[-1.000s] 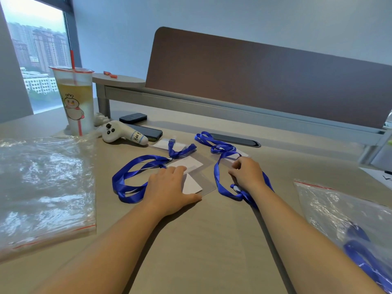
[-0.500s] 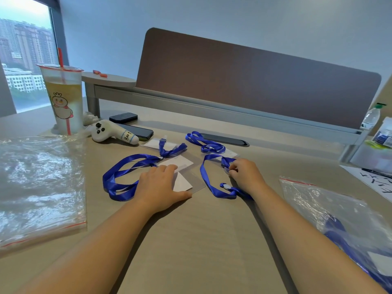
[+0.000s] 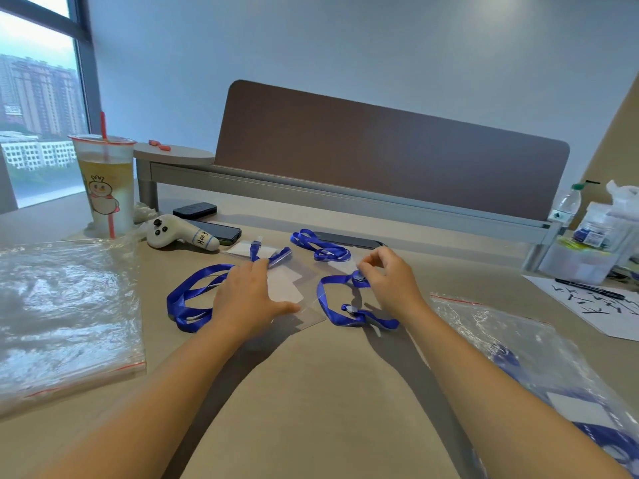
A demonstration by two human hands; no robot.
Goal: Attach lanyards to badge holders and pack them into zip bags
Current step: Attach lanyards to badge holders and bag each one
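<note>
Reaching forward over the tan desk (image 3: 311,392), both forearms lead to the work in the middle. The left hand (image 3: 247,302) lies flat, fingers straight, pressing down a clear badge holder (image 3: 288,288) with a white card inside, one blue lanyard (image 3: 188,299) looped just beside it. The right hand (image 3: 390,285) pinches the clip end of a second lanyard (image 3: 340,311) between thumb and fingertips, just right of the holder; the hands are apart. By my reading this is the attaching step: the clip is gathered but not yet joined to the holder. The next move likely calls for bringing the clip to the holder's top slot while the left hand keeps the slippery plastic steady; the slot itself is too faint to make out. Nearest on the right, a zip bag (image 3: 518,357) with a red seal line already holds blue lanyard and a card; a second bag (image 3: 65,316) lies on the left, its contents unclear. Farther back sit a third lanyard (image 3: 320,248) in a coil, another holder with clip (image 3: 254,248), a white controller (image 3: 179,235), a dark phone (image 3: 221,231) and an iced drink cup (image 3: 107,184) with a red straw. Paper and a pen (image 3: 591,288) lie far right. Behind stand a brown divider panel (image 3: 380,153), a pale wall and a window (image 3: 38,108) onto tower blocks.
</note>
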